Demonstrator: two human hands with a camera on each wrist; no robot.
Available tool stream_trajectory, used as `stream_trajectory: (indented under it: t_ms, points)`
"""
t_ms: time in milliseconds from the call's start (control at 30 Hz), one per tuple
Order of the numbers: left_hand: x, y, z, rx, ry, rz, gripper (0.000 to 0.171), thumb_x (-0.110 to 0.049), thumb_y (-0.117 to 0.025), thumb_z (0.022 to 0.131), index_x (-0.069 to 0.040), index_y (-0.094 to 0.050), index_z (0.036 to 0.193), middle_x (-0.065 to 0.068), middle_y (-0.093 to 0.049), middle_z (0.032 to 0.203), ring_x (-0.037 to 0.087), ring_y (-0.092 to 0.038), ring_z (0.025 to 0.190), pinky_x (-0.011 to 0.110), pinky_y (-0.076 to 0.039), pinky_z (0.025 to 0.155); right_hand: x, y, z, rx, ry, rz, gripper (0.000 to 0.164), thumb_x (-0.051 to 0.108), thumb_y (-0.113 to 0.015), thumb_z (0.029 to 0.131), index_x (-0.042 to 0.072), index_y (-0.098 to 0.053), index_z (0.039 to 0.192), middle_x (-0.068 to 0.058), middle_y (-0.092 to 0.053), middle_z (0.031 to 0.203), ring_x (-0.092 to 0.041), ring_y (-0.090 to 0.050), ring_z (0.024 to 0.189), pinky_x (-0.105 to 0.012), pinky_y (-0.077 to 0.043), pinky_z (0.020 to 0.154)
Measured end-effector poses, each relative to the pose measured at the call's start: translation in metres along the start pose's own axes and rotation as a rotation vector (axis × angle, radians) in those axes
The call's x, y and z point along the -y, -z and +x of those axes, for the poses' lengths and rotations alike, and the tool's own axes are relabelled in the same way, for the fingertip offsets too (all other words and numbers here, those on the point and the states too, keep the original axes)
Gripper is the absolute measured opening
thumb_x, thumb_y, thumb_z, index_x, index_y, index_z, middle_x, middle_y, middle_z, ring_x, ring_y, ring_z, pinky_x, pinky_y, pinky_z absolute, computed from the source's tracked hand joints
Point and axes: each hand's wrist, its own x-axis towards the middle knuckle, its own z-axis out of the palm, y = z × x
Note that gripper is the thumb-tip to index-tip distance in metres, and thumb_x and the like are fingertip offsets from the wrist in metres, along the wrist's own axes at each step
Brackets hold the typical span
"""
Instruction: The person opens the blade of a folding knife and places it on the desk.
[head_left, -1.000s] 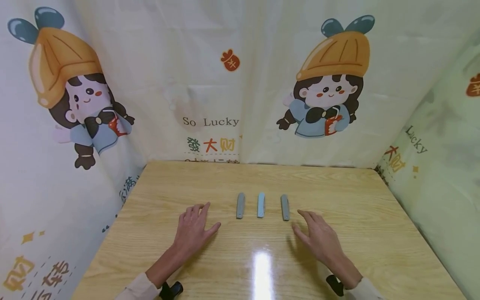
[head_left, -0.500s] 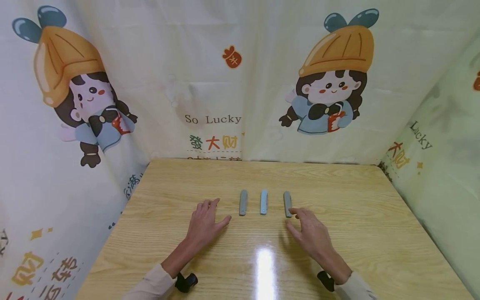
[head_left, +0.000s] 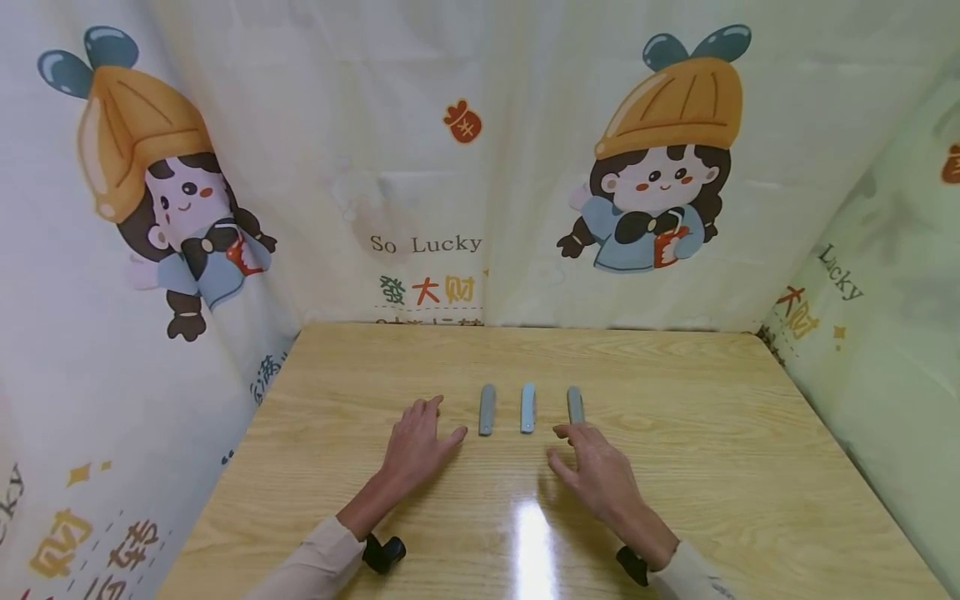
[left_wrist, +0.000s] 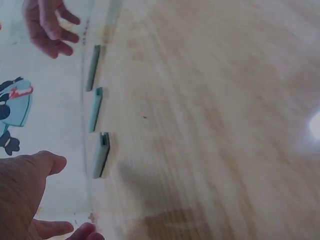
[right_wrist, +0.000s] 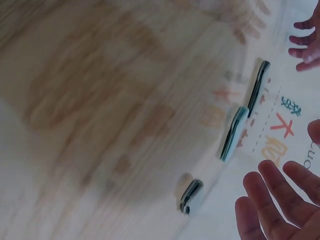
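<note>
Three slim, rounded bars lie side by side on the table, each with a slotted edge: a grey left bar (head_left: 487, 408), a light-blue middle bar (head_left: 528, 407) and a grey right bar (head_left: 575, 404). They resemble folded pocket tools, but their exact kind is unclear. My left hand (head_left: 416, 446) hovers left of the left bar, fingers spread and holding nothing. My right hand (head_left: 600, 471) is just in front of the right bar and hides its near end in the head view. In the right wrist view, its fingers (right_wrist: 280, 200) are apart from the bars.
The wooden table (head_left: 712, 433) meets a printed cloth backdrop (head_left: 525, 167) at its back and sides. A bright light reflection (head_left: 534, 550) falls on the front middle of the tabletop. Black wrist cameras (head_left: 384, 552) sit under both forearms.
My right hand has moved left, from beside the right grey bar to in front of its near end. My left hand has shifted right, closer to the left bar. The bars stay in place.
</note>
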Motion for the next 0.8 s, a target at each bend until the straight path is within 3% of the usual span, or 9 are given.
stream_trajectory:
  t_ms: [267, 533, 800]
  points:
    - [-0.010, -0.010, 0.010, 0.057, 0.059, -0.128, 0.059, -0.037, -0.074, 0.093, 0.002, -0.060, 0.135, 0.012, -0.063, 0.107, 0.031, -0.060, 0.100, 0.054, -0.049, 0.087, 0.003, -0.005, -0.002, 0.008, 0.025, -0.005, 0.033, 0.024, -0.074, 0.093, 0.005, -0.069, 0.119, -0.009, -0.069, 0.111, -0.027, -0.065, 0.099, -0.043, -0.056, 0.070]
    - [-0.014, -0.019, 0.020, 0.074, 0.082, -0.189, 0.052, -0.033, -0.071, 0.094, 0.003, -0.063, 0.130, 0.009, -0.061, 0.102, 0.025, -0.057, 0.094, 0.049, -0.048, 0.084, 0.008, -0.009, 0.001, 0.019, 0.042, 0.011, 0.026, 0.024, -0.074, 0.093, 0.006, -0.070, 0.112, -0.004, -0.069, 0.105, -0.021, -0.065, 0.092, -0.039, -0.056, 0.068]
    - [-0.015, -0.028, 0.026, 0.070, 0.075, -0.150, 0.044, -0.032, -0.070, 0.094, 0.004, -0.068, 0.120, 0.005, -0.058, 0.093, 0.023, -0.052, 0.087, 0.043, -0.046, 0.078, 0.016, -0.014, 0.001, 0.050, 0.028, 0.023, 0.024, 0.024, -0.073, 0.094, 0.007, -0.070, 0.109, -0.003, -0.070, 0.103, -0.021, -0.066, 0.092, -0.039, -0.056, 0.072]
